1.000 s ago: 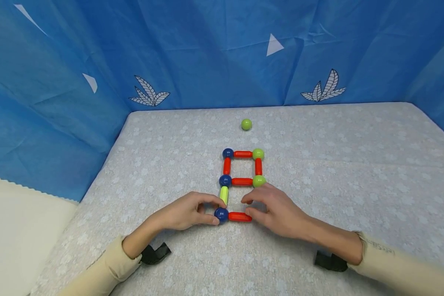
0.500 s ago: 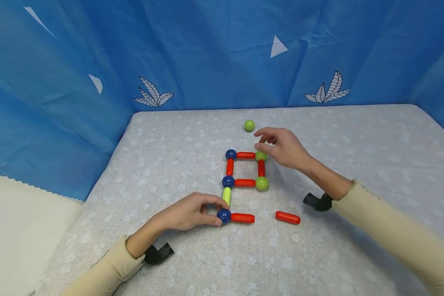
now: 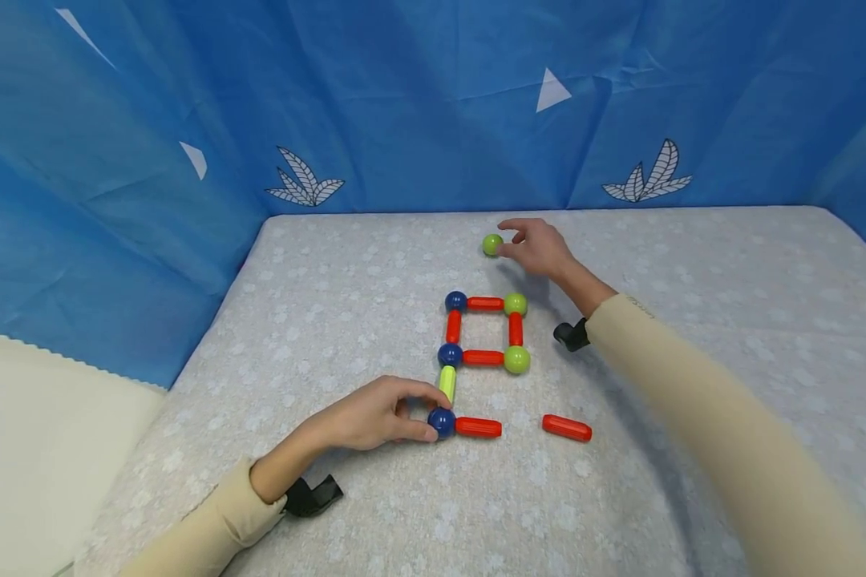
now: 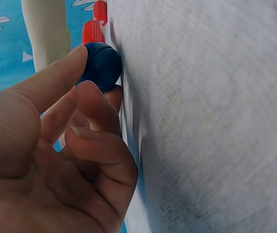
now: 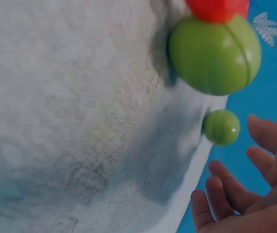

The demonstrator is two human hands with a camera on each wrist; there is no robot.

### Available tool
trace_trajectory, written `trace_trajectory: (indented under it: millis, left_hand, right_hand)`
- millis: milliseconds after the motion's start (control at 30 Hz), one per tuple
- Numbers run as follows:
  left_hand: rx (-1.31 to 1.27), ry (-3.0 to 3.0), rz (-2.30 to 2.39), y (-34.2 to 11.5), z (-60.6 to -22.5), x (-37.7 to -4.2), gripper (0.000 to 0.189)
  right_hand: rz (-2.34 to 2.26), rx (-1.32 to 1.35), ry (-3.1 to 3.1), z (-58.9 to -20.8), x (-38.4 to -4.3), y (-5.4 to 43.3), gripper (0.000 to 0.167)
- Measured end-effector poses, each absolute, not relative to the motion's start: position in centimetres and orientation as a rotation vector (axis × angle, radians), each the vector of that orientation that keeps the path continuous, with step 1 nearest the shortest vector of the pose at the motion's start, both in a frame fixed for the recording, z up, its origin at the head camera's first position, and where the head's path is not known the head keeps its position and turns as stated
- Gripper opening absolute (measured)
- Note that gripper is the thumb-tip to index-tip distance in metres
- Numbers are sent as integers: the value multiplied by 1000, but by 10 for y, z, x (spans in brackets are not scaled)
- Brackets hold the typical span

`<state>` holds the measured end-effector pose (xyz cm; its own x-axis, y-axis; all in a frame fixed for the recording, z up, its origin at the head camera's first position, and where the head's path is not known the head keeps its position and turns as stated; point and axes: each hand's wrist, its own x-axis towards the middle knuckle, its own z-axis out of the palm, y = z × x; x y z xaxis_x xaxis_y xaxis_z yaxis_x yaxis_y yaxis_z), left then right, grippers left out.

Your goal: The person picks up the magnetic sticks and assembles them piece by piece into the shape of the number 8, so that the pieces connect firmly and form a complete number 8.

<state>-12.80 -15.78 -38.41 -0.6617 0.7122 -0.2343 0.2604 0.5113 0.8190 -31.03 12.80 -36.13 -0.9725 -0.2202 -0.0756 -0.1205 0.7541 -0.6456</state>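
My left hand (image 3: 375,413) pinches the nearest blue ball (image 3: 442,422) between thumb and fingers; the left wrist view shows the same blue ball (image 4: 101,67) at the fingertips. A yellow-green rod (image 3: 447,385) and a red rod (image 3: 479,427) join that ball. Beyond them, blue balls, green balls and red rods form a square (image 3: 484,358). At the far side, my right hand (image 3: 537,247) reaches beside a loose green ball (image 3: 491,245). In the right wrist view its fingers are spread, with a gap to the loose green ball (image 5: 221,127).
A loose red rod (image 3: 566,428) lies right of the near red rod. The patterned tablecloth (image 3: 317,320) covers the table. A blue curtain (image 3: 433,104) hangs along the back and left. Black straps (image 3: 572,335) sit at the wrists.
My right hand has left the near red rod, moved away over the square and come to the far green ball. The loose red rod came into sight. My left hand keeps its hold.
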Motion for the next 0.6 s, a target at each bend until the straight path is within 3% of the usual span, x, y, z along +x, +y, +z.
trace_trajectory:
  millis: [167,600]
  left_hand:
    - [776,2188,1065,-159,-383,-128,32]
    - [758,2185,1067,-158,-384,-128,34]
  right_hand:
    - [-959,-255,2794,-363,-320,122,55]
    - [-919,-197,2873,-375,-324,110,43]
